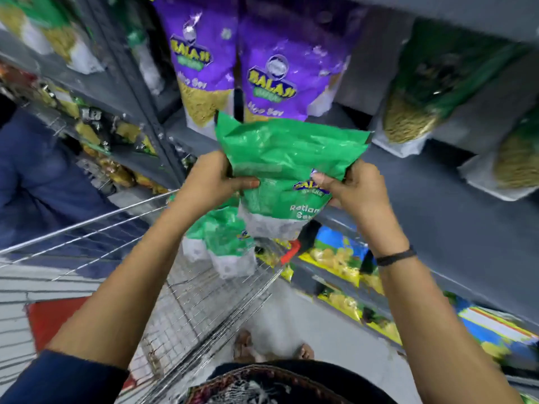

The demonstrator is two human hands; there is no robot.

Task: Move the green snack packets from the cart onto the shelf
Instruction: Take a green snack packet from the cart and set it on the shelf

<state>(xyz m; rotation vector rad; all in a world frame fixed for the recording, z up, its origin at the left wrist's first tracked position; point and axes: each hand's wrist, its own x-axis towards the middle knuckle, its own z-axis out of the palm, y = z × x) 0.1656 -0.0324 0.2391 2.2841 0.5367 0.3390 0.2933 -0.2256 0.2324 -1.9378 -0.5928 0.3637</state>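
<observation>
risked a slip first: glossy film, loosely filled, pinched only at the two sides, so likely to sag or slide free if either grip eased before the bottom edge met the shelf. risked, too, a knock against the purple aloo sev packets [233, 62] standing just behind, enough perhaps to topple them if pushed in carelessly, and a snag on the shelf lip if lifted too low. going from the left: wire cart [96, 228] beside the shelving, with more green snack packets [224, 240] lying at its far end, below and slightly left of the raised one, not yet moved. left hand [215, 179] closed on the left edge of the green ratlami sev packet [288, 158], thumb laid across the front, fingers hidden behind. packet held upright between both hands, above the cart's far end and in front of the grey shelf [423, 193], its top edge overlapping the bottoms of the purple packets in view; whether touching them, impossible to tell. appeared to be more than one green packet gripped together, judging by doubled edges at the top right, though not certain. right hand [358, 188] closed on the right edge, thumb pressed over the printed logo, wristband [395, 256] on that arm. open shelf space to the right of the purple packets, beside other green packets [437, 80], seemingly the likeliest spot.
</observation>
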